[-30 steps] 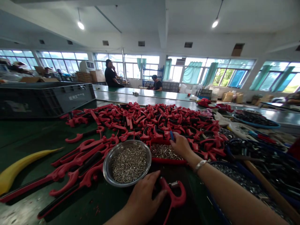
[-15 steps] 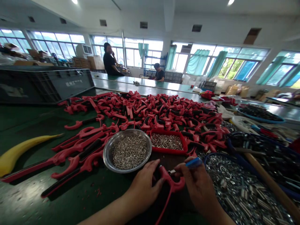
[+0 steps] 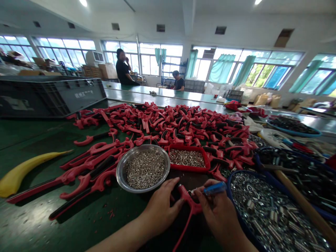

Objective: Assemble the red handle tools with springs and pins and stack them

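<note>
My left hand [image 3: 162, 204] steadies a red plastic handle [image 3: 193, 206] with a curved hook and a long thin arm, its thumb and fingers at the upper end. A small metal coil spring [image 3: 193, 191] sits against the handle's inner curve, partly hidden by my right hand [image 3: 219, 210]. The right fingers are pinched at that spring. A tool with a translucent blue grip [image 3: 214, 188] lies across the same hand; its tip is hidden. Just beyond are a steel bowl [image 3: 120, 175] of small metal pins and a red tray [image 3: 189, 170] of longer pins.
A large heap of red and black handles [image 3: 170, 122] spreads behind. On the right, a blue basin [image 3: 231, 182] holds springs and rings beside a wooden-handled hammer [image 3: 301, 199]. At left are a yellow curved object [image 3: 26, 168] and grey crate [image 3: 52, 98]. Two people are farther back.
My right hand has shifted slightly left and inward, covering more of the spring and the handle's hook. The blue grip has tilted flatter. My left hand stays almost in place.
</note>
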A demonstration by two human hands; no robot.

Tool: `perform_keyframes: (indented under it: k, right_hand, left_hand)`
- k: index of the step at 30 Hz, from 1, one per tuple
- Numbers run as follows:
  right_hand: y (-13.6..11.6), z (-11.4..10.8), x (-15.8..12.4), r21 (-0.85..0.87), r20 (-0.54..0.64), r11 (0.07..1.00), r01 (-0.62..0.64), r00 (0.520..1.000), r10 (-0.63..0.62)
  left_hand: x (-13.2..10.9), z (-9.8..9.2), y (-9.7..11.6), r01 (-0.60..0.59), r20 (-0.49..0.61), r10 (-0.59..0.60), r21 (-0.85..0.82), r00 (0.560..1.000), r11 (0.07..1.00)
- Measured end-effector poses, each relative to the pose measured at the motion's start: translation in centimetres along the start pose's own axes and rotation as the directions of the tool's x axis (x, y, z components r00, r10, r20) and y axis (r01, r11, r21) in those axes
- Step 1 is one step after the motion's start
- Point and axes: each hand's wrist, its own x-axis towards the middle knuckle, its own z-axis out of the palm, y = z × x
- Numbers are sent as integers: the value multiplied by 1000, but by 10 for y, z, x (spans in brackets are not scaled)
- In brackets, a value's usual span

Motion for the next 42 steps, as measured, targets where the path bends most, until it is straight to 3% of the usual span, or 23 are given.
perform_keyframes:
  k: [2,4,8,11,14,16,18,21,23,25,31,35,39,42]
  right_hand:
    - [-3,3,0,-54,6,995,80,997,-80]
    - [-4,4,2,-43,-2,997,62,998,-62]
    - [3,1,13,245,55,945,-214,977,207]
    - [1,0,17,488,184,777,-398,917,354]
    - [-9,4,14,608,443,531,-590,807,390]
    - [-15,6,11,615,495,496,-613,790,363]
    - [-14,3,9,584,393,613,-533,846,361]
    - [-7,-7,9,401,149,851,-339,941,305]
    - [-3,-13,10,308,29,920,-241,969,244]
    - [-2,-14,10,298,-8,934,-196,978,208]
    - [0,0,11,183,17,977,-106,994,105]
    - [-4,2,10,8,18,997,76,997,-77]
    - [-17,-2,19,-209,223,930,302,941,-255]
    - [-16,-5,31,-195,316,939,282,925,-212]
  left_hand:
    - [0,1,-1,18,2,-18,-22,1000,1000]
    - [0,3,-2,19,-14,-20,-49,1000,999]
    - [2,7,-5,-10,-102,-1,-106,995,994]
    - [5,11,-9,-23,-125,8,-118,992,993]
    - [6,12,-12,-31,-132,13,-131,991,991]
    - [6,12,-13,-23,-123,4,-151,992,988]
    - [6,10,-12,-12,-102,-6,-171,995,985]
    - [5,8,-8,-4,-84,-12,-187,996,982]
    - [5,6,-5,6,-71,-19,-176,997,984]
    - [4,4,-3,26,-47,-33,-151,998,988]
    - [4,4,-1,54,-30,-59,-125,998,991]
    - [4,5,-3,38,-47,-44,-120,998,992]
    - [4,5,-3,50,-11,-52,-128,999,991]
    - [5,4,-4,44,5,-44,-139,999,989]
